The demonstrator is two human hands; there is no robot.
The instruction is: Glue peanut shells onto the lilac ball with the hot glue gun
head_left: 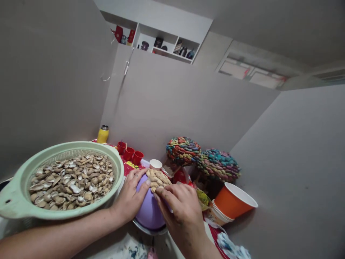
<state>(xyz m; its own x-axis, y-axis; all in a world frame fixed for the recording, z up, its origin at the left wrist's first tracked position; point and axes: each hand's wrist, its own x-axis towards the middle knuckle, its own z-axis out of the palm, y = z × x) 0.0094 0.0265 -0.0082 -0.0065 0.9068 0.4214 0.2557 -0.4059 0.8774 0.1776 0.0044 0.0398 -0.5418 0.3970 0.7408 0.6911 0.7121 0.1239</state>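
A rounded purple balloon [149, 208] rests in a metal bowl [145, 230] in front of me. Pale tan nut shells, apparently peanut shells [159, 177], cover its top in rows. My left hand [133, 194] grips the balloon's left side, with fingertips near the shells and the thumb along the front. My right hand [180, 205] is closed in a pinch at the near edge of the shell patch, on a small shell [153, 189] partly hidden by the fingers. Left of my hands, a green colander [18, 194] holds many loose brown shell halves [72, 183].
Behind stand a yellow bottle [102, 135], several red cups [129, 153] and a white cup [155, 164]. Two multicoloured shell-covered balls [183, 151] are back right. An orange paper bucket [233, 203] lies tilted on stacked tubs [219, 214] at right. Walls enclose the table.
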